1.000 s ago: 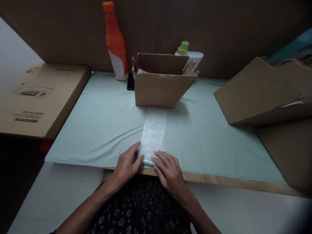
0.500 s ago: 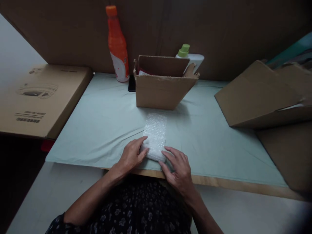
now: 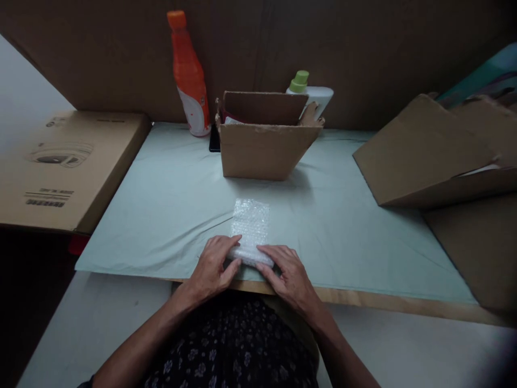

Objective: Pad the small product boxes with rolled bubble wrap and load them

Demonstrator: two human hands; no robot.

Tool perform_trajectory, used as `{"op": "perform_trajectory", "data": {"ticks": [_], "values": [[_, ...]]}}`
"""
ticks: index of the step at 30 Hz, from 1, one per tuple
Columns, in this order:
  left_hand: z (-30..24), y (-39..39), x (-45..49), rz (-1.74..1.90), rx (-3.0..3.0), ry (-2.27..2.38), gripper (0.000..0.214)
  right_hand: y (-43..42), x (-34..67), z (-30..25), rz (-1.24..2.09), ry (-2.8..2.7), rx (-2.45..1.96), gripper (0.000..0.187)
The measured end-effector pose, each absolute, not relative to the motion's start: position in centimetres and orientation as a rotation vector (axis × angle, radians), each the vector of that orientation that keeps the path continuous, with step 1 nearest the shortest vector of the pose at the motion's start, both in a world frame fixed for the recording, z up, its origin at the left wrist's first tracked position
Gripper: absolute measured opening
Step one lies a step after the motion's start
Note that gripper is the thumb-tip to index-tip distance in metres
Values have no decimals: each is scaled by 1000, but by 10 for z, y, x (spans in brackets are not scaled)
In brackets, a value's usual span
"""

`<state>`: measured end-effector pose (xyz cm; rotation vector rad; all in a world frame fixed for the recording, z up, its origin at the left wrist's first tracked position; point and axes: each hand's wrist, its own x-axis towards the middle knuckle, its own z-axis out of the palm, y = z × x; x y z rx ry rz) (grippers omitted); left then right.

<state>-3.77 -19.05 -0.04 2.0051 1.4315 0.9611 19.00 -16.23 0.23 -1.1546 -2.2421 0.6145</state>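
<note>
Where it's rolled, bubble wrap (image 3: 251,226) sits btwn fingers (image 3: 278,253).

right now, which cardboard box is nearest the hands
The small open brown cardboard box beyond the clear bubble wrap; the flat brown carton at left and angular brown carton at right are farther.

The clear, rectangular plastic bubble-wrap strip (image 3: 251,220) is glossy and bumpy, the broad, pale green cloth (image 3: 343,231) matt and creased, and the brown, open-topped cardboard box (image 3: 262,151) dull.
</note>
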Motion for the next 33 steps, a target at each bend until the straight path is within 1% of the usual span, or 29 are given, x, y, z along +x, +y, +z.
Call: {"op": "perform_trajectory", "data": {"ticks": [4,6,9,12,14,17,20,23,25,28,29,31,32,33], "values": [[-10,-167,-32,902,2011,1570,40,-164,190,-3,259,-2206,-1181,34],[-15,-154,-30,853,2015,1657,39,-164,189,-5,146,-2250,-1161,38],[-17,-141,-26,812,1996,1774,37,-158,185,-10,91,-2354,-1128,44],[-14,-139,-25,925,1909,1800,36,-144,180,-15,126,-2392,-1151,43],[-12,-147,-24,1080,1758,1759,41,-134,179,-17,213,-2352,-1190,39],[-9,-168,-23,1281,1321,1645,53,-128,179,-14,423,-2221,-1258,33],[-7,-186,-18,1336,836,1395,63,-136,177,-6,646,-2115,-1309,33],[-3,-190,-9,1279,577,1117,59,-148,172,1,827,-2089,-1296,31],[1,-187,-3,1257,479,1045,55,-153,170,3,840,-2095,-1288,32],[4,-182,5,1280,377,1015,61,-154,175,1,745,-1984,-1327,39],[4,-181,7,1289,370,1002,63,-153,178,0,778,-1907,-1332,47],[1,-179,10,1298,404,985,68,-150,183,-2,1021,-1747,-1286,67],[-1,-179,11,1298,445,989,70,-148,185,-2,1195,-1679,-1240,73],[-3,-178,11,1288,501,1004,72,-146,186,-2,1360,-1620,-1196,73]]}}
